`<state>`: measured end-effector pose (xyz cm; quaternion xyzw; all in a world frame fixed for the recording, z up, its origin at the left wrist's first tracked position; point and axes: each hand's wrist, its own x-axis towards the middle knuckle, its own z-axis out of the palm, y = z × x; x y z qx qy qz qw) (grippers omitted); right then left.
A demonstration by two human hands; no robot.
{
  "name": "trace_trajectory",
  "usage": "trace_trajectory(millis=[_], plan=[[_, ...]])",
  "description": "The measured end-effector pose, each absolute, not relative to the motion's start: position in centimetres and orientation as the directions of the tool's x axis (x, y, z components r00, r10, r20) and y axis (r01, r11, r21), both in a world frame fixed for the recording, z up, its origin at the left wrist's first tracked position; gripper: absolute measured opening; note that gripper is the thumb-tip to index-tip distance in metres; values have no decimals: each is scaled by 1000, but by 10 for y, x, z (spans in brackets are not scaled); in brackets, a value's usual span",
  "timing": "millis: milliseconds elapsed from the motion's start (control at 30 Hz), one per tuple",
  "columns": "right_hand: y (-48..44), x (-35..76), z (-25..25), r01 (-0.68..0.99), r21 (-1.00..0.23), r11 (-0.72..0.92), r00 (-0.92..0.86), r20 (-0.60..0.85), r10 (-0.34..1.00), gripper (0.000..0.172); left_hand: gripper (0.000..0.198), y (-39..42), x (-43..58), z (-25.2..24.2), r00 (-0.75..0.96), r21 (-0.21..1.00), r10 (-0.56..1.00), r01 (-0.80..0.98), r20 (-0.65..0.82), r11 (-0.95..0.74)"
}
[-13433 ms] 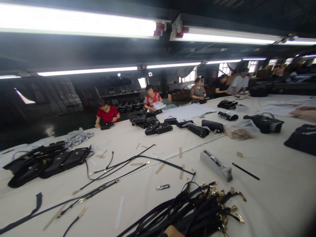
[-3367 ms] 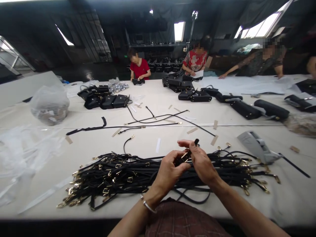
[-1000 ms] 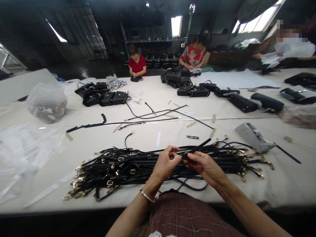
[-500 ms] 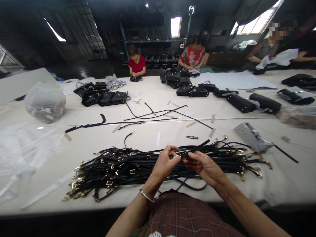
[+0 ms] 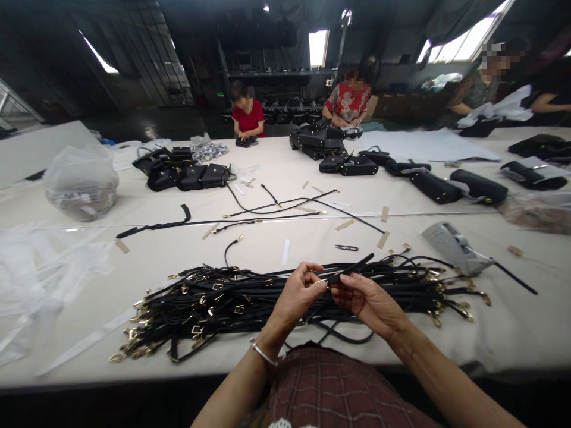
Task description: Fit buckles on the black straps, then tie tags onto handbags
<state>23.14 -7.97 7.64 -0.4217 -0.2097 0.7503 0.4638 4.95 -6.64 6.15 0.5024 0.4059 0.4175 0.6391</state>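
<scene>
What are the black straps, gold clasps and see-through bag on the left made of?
The black straps look like leather or imitation leather: they're dark, smooth and bend into curves. The gold clasps look like polished metal, because they glint; gold coating is possible. The see-through bag is probably thin plastic: it's cloudy and crinkled, and things show through.

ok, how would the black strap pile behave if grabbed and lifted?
The black strap pile is probably floppy: loose lengths bend in curves. It likely tangles, since lengths overlap. The gold-toned clasps, clustered at its ends, may snag.
</scene>
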Motion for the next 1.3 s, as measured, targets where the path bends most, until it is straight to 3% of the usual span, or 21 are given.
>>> trace_trajectory(millis=[467, 600, 700, 800, 1033, 1167, 1300], plan=[[-84, 225, 70, -175, -954, -245, -91, -232, 969, 34, 33, -68, 51, 67, 284, 997, 956, 6, -73, 75], [-86, 224, 74, 156, -988, -6, -50, -14, 999, 24, 32, -66, 52, 63, 286, 997, 956, 26, -71, 66], [-81, 229, 85, 318, -922, 222, -205, 161, 965, 16, 35, -63, 51, 59, 305, 996, 950, -33, -70, 84], [-72, 236, 92, 289, -932, 219, -283, 135, 950, 19, 41, -62, 51, 60, 371, 981, 924, -130, -88, 146], [-74, 217, 75, 89, -990, -107, -272, -127, 954, 42, 45, -64, 50, 77, 443, 938, 886, -231, -137, 260], [-82, 210, 60, -19, -995, -95, -166, -91, 982, 45, 52, -65, 44, 82, 509, 852, 849, -372, -144, 368], [-76, 220, 54, -3, -996, -88, -161, -86, 983, 45, 41, -66, 37, 89, 506, 932, 860, -275, -67, 234]])
